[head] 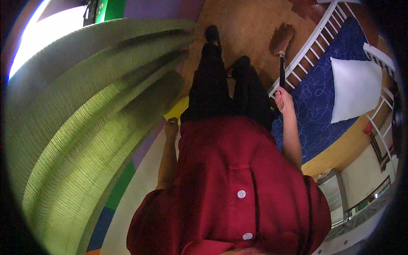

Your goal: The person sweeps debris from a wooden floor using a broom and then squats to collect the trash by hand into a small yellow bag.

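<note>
My right hand (283,99) grips the black handle of a duster (282,40), whose brown, fluffy head hangs over the wooden floor. Beside that hand runs the white rail of a bed (307,47). My left hand (171,127) hangs at my left side in shadow, its fingers apparently curled. Just past those fingers is a bright yellow patch (178,108); whether it is cloth or painted wall, and whether the hand touches it, I cannot tell. A green curtain (95,111) fills the left of the view, close to that hand.
A blue patterned sheet (318,95) covers the bed, with a white pillow (357,89) on it. Wooden flooring (245,22) lies around my feet. Behind the curtain stands a wall painted in coloured blocks (119,188). A bright window (54,32) shows at upper left.
</note>
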{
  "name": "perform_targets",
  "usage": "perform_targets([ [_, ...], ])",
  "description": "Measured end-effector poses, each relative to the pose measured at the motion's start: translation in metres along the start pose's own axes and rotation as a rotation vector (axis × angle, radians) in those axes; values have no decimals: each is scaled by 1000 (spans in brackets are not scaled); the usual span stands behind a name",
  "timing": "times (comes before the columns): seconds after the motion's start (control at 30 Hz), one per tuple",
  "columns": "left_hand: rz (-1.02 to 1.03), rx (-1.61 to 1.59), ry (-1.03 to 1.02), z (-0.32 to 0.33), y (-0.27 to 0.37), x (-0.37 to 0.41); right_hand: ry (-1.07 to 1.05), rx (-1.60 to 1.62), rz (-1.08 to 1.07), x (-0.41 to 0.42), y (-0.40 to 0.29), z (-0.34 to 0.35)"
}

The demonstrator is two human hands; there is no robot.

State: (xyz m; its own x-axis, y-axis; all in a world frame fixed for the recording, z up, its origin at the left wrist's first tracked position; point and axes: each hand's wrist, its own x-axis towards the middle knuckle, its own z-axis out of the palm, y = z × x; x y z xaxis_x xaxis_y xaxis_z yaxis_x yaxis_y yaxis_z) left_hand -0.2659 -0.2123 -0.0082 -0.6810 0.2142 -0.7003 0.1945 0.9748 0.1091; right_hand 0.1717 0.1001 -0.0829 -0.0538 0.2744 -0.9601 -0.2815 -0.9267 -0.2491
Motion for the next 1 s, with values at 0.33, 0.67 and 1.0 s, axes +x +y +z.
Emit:
perform_targets([
  [0.33,-28,50,-61,7,-61,-52,-15,-173,16,-68,-10,64],
  [0.67,175,237,-51,-39,-79,-62,-384,-472,327,-15,98,212],
  [1.0,30,164,-63,-51,-96,-77,242,-101,-84,65,95,120],
])
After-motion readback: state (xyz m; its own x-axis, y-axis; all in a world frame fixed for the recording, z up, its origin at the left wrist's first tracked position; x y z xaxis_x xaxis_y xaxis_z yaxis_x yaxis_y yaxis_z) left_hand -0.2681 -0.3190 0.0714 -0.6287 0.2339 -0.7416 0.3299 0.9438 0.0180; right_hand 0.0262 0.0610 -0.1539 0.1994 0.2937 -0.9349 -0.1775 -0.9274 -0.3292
